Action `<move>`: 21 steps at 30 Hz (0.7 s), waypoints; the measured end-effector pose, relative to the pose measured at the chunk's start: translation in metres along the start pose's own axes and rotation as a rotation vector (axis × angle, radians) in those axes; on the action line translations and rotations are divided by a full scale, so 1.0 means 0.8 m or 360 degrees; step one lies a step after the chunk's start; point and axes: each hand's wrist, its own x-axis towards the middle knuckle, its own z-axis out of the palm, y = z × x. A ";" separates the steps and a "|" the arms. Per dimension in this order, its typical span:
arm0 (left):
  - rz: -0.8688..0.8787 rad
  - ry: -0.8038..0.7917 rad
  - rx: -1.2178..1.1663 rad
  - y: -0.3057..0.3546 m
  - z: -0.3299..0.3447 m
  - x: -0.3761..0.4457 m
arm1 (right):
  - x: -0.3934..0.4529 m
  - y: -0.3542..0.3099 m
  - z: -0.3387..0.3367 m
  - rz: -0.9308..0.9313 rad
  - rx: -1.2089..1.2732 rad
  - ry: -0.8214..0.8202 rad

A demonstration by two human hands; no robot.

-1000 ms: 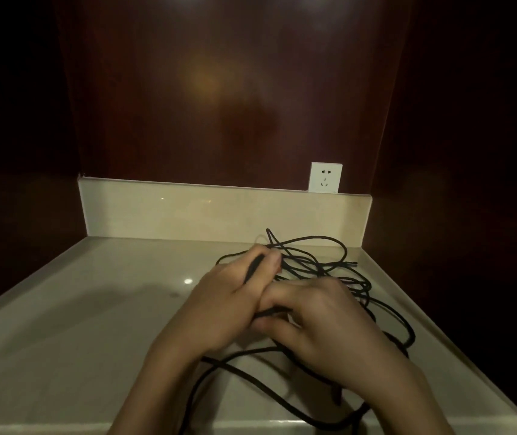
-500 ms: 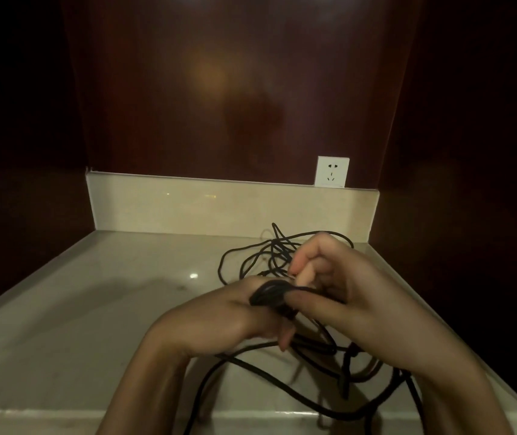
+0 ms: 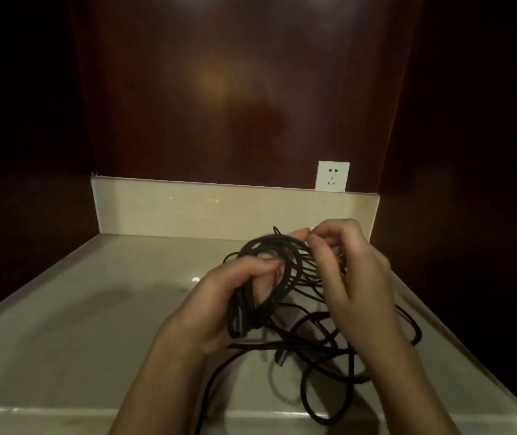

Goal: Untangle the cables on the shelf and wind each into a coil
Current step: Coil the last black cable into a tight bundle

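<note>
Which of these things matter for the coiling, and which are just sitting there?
In the job:
- cable loops, held by left hand
- loose cable tangle on the shelf
- right hand, pinching a strand

Just there:
- wall socket
- back panel

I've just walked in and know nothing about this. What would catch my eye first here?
Two bare hands working a black cable tangle at the right of a pale stone shelf. The left hand grips a bundle of loops while the right hand pinches a strand at the top. Behind, a white wall socket stands out against dark wood panelling.
</note>
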 end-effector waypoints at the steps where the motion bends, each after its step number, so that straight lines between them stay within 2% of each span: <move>1: 0.0025 -0.0089 -0.0162 0.002 0.003 0.001 | -0.005 0.001 0.010 0.0007 -0.0085 0.0064; 4: 0.0172 -0.0220 -0.0490 0.011 0.018 0.002 | -0.027 -0.004 0.047 0.0016 -0.0157 0.0153; 8: 0.0400 0.0181 -0.0419 0.013 0.029 0.006 | -0.043 -0.007 0.078 0.0353 0.0171 0.0153; 10: 0.0532 0.0333 -0.0482 0.015 0.028 0.005 | -0.044 -0.013 0.078 0.0538 0.0533 0.0031; 12: 0.0640 0.0477 -0.0628 0.016 0.022 0.004 | -0.041 -0.021 0.074 0.0793 0.1084 -0.0127; 14: 0.0745 0.0621 -0.0747 0.016 0.015 0.003 | -0.038 -0.030 0.071 0.1143 0.1622 -0.0362; 15: 0.0783 0.0714 -0.0766 0.016 0.012 0.004 | -0.038 -0.032 0.070 0.1249 0.1724 -0.0499; 16: 0.0822 0.0818 -0.0744 0.014 0.010 0.006 | -0.038 -0.032 0.068 0.1272 0.1677 -0.0649; 18: 0.0964 0.1055 -0.0585 0.013 0.008 0.007 | -0.044 -0.030 0.066 0.1096 0.1207 -0.0920; 19: 0.1085 0.1160 -0.0447 0.013 0.007 0.007 | -0.047 -0.031 0.065 0.0979 0.0946 -0.1039; 21: 0.1395 0.1319 -0.0018 0.014 0.002 0.004 | -0.052 -0.035 0.061 0.0901 0.0685 -0.1250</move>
